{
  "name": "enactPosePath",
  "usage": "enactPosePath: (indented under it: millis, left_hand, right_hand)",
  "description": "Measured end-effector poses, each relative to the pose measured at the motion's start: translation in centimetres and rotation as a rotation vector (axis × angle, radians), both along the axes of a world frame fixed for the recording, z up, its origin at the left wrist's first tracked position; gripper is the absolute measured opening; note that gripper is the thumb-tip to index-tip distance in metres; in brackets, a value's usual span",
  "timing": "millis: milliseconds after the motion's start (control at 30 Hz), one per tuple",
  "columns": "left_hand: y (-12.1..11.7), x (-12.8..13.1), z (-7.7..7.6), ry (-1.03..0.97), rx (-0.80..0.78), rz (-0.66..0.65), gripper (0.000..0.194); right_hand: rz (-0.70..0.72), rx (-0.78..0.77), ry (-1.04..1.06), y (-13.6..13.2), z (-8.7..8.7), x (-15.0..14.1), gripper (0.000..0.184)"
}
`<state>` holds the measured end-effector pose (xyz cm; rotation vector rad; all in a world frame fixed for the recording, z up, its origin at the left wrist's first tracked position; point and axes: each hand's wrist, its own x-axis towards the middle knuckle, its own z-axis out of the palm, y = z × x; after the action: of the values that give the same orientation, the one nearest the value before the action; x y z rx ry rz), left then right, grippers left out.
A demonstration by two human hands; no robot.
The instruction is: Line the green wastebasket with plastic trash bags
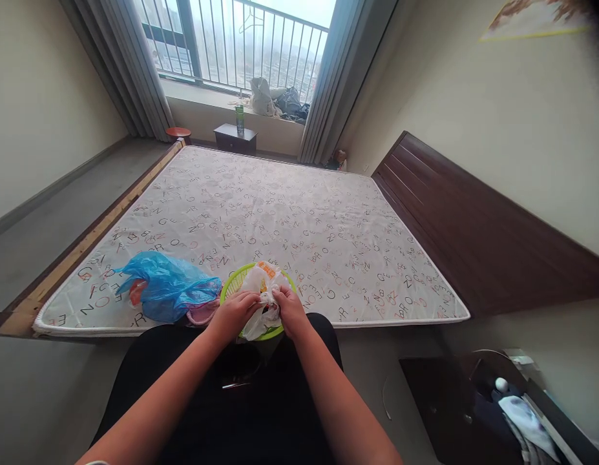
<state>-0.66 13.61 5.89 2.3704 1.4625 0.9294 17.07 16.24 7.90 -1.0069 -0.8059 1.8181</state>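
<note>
A white plastic bag [263, 284] with orange print sits in a lime green basket [230, 288] at the near edge of the mattress [280, 226]. My left hand [234, 313] and my right hand [290, 311] are both closed on the gathered top of that bag, pinching the plastic between them. Just left of the basket lies a crumpled blue plastic bag [166, 286] with something red inside it, and a pink item [202, 314] peeks out beneath it.
The bare mattress with letter print rests on a wooden frame with a dark headboard [473, 226] at right. A small dark nightstand [235, 137] with a green bottle [240, 119] stands by the window. A dark low table [439, 400] with cloths is at lower right.
</note>
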Motion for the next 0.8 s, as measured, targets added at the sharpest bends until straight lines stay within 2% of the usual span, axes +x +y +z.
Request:
enactPosePath:
  millis: [67, 133, 233, 300, 367, 467, 567, 633, 800]
  left_hand:
    - [0.0, 0.1, 0.3, 0.023, -0.021, 0.013, 0.023]
    - [-0.1, -0.1, 0.6, 0.044, -0.036, -0.004, 0.024]
    - [0.0, -1.2, 1.0, 0.057, -0.033, -0.017, 0.026]
    - [0.2, -2.2, 1.2, 0.077, -0.016, 0.014, 0.027]
    - [0.4, -3.1, 1.4, 0.113, -0.004, 0.043, 0.027]
    - [0.7, -3.9, 1.2, 0.148, -0.013, 0.053, 0.026]
    - [0.5, -4.0, 0.3, 0.131, -0.047, 0.066, 0.026]
    - [0.0, -3.9, -0.7, 0.104, -0.089, 0.090, 0.022]
    - [-1.7, -3.0, -4.2, 0.102, -0.263, 0.240, 0.047]
  right_hand:
    - [0.014, 0.002, -0.015, -0.1, 0.1, 0.0, 0.035]
    - [-0.050, 0.033, -0.088, -0.1, 0.2, 0.4, 0.038]
    - [-0.349, 0.193, -0.266, 0.3, 0.4, 2.0, 0.037]
    - [-0.540, 0.289, -0.311, 0.9, 0.4, 3.6, 0.035]
    - [-0.642, 0.288, -0.282, 1.5, 0.2, 5.2, 0.034]
    - [-0.673, 0.207, -0.206, 2.0, -0.3, 6.6, 0.034]
    - [-0.613, 0.189, -0.159, 2.1, -0.6, 7.1, 0.037]
    - [-0.629, 0.219, -0.168, 2.3, -0.2, 7.4, 0.037]
    - [-0.941, 0.247, -0.147, 4.8, 2.9, 9.2, 0.029]
